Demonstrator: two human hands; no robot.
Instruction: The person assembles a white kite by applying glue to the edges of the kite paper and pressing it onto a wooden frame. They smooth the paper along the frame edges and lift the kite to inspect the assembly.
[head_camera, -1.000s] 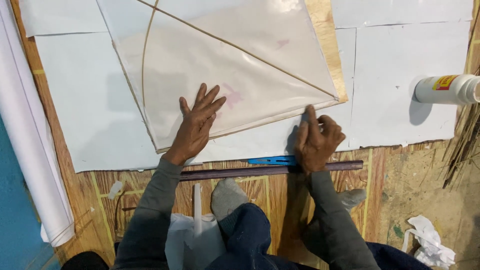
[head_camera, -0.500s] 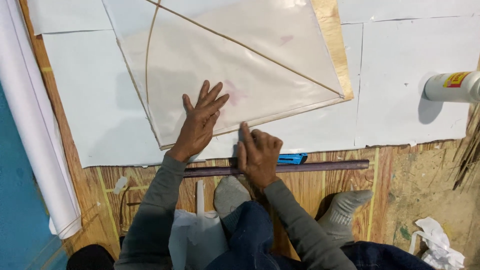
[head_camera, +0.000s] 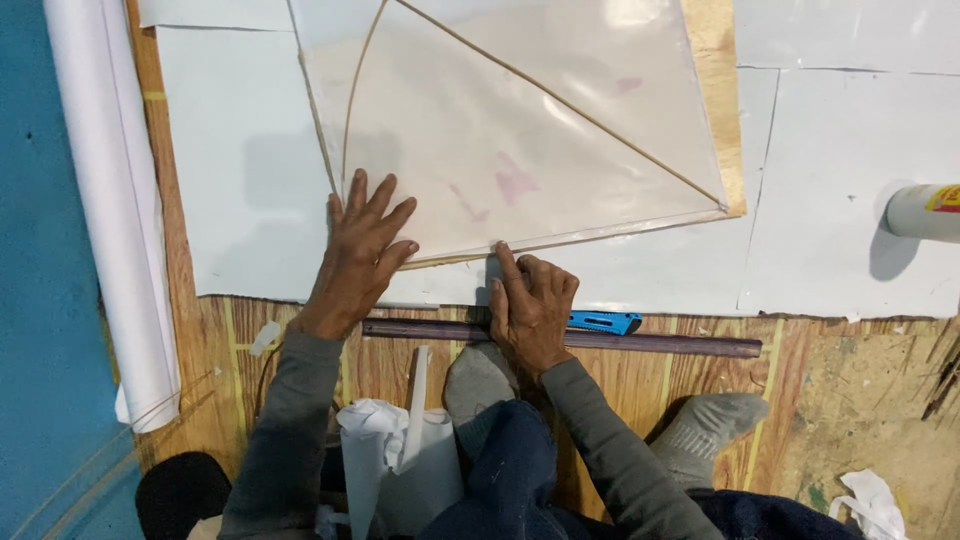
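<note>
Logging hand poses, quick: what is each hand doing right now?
Left hand: open, fingers spread, pressed flat on the translucent kite sheet.
Right hand: fingers curled, index fingertip pressing the kite's lower edge; holding nothing visible.

Long grey sleeves are worn down to both wrists, leaving the left hand (head_camera: 358, 250) and right hand (head_camera: 530, 310) bare. Dark blue trousers and grey socks are seen below.

A translucent kite sheet (head_camera: 520, 150) with 2 thin sticks lies flat on white paper (head_camera: 250, 180).
</note>
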